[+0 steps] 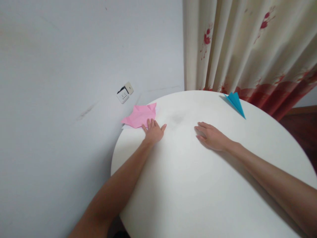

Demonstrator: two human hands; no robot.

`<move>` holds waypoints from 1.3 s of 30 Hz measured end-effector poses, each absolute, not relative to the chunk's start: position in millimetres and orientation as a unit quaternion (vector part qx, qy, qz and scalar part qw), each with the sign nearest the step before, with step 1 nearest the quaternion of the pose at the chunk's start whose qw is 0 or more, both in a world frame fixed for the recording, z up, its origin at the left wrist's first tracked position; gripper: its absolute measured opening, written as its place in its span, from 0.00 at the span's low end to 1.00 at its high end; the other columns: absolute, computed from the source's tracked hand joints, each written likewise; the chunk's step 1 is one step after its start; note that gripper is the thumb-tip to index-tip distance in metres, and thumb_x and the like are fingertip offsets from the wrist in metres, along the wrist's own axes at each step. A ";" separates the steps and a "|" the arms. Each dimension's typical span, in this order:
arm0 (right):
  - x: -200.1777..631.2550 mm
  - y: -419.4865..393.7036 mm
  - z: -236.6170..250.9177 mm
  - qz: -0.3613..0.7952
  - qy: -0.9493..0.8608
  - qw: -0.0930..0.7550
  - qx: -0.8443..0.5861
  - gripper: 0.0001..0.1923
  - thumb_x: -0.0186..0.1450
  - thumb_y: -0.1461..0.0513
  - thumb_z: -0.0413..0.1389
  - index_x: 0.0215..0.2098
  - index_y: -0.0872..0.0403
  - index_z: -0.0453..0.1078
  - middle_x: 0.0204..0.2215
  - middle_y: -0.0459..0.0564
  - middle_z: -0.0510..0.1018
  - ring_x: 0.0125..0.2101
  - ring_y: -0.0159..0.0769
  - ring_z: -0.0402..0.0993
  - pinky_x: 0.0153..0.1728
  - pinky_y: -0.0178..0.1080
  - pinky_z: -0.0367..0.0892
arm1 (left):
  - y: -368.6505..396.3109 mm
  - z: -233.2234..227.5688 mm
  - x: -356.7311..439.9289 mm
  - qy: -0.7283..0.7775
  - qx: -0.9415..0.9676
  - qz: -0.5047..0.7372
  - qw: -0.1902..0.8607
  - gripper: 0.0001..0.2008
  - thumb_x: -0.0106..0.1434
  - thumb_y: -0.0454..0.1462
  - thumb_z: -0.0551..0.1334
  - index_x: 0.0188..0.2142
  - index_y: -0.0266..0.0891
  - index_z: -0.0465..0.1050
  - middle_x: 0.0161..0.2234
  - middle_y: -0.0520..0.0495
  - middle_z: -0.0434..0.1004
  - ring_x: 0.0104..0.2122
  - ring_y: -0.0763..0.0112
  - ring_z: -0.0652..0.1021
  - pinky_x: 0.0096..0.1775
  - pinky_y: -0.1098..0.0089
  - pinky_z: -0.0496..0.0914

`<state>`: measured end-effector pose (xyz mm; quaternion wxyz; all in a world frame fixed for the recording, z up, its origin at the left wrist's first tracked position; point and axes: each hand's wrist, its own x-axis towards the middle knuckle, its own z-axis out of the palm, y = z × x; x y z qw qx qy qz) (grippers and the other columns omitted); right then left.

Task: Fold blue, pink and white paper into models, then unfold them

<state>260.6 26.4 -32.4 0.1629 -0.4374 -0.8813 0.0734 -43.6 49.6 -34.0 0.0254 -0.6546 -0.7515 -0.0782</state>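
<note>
pink paper: creased pink paper sheet (140, 115) lay at the tabletop's (188, 185) far-left edge, long axis along it
left hand (154, 131): flat, fingers spread, fingertips touching paper
right hand (211, 136): flat, holding nothing

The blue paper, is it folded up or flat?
Folded. The blue paper lies on the white table as a narrow pointed dart, like a paper plane, with a crease showing.

Pink paper (140, 115), blue paper plane (235, 101), white table (198, 185), cream red-flowered curtain (247, 46).

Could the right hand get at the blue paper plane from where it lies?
Probably yes: the right hand lies flat on the table, and only bare tabletop separates it from the blue paper plane near the far edge.
</note>
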 end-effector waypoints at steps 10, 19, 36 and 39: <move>258.9 25.8 -27.9 0.065 -0.882 0.149 -0.442 0.23 0.69 0.58 0.49 0.58 0.60 0.68 0.63 0.65 0.66 0.64 0.52 0.60 0.62 0.53 0.58 | 26.3 -11.3 -15.8 -0.688 -0.704 -0.149 0.096 0.35 0.70 0.49 0.50 0.65 0.21 0.56 0.68 0.24 0.51 0.69 0.42 0.51 0.65 0.39 0.43; 259.4 32.0 -24.5 0.146 -0.737 0.267 -0.604 0.23 0.68 0.61 0.45 0.60 0.56 0.65 0.51 0.60 0.79 0.48 0.49 0.76 0.49 0.45 0.69 | -47.8 4.4 44.4 -0.373 -0.894 -0.212 -0.130 0.24 0.71 0.46 0.54 0.63 0.40 0.64 0.65 0.39 0.63 0.64 0.60 0.66 0.63 0.60 0.61; 258.0 20.4 -3.5 0.215 -0.673 0.180 -0.685 0.28 0.69 0.45 0.45 0.23 0.54 0.72 0.23 0.58 0.79 0.24 0.41 0.74 0.27 0.40 0.64 | 47.6 -8.2 -38.9 -0.644 -0.692 -0.303 -0.121 0.20 0.60 0.36 0.62 0.52 0.33 0.74 0.52 0.38 0.77 0.48 0.59 0.78 0.54 0.61 0.69; 257.2 20.1 -7.9 0.248 -0.696 0.193 -0.646 0.25 0.66 0.46 0.51 0.21 0.53 0.71 0.22 0.55 0.78 0.21 0.37 0.71 0.23 0.37 0.59 | 44.5 -10.1 -34.2 -0.648 -0.668 -0.300 -0.209 0.29 0.57 0.34 0.64 0.59 0.33 0.68 0.54 0.38 0.76 0.45 0.61 0.78 0.48 0.63 0.73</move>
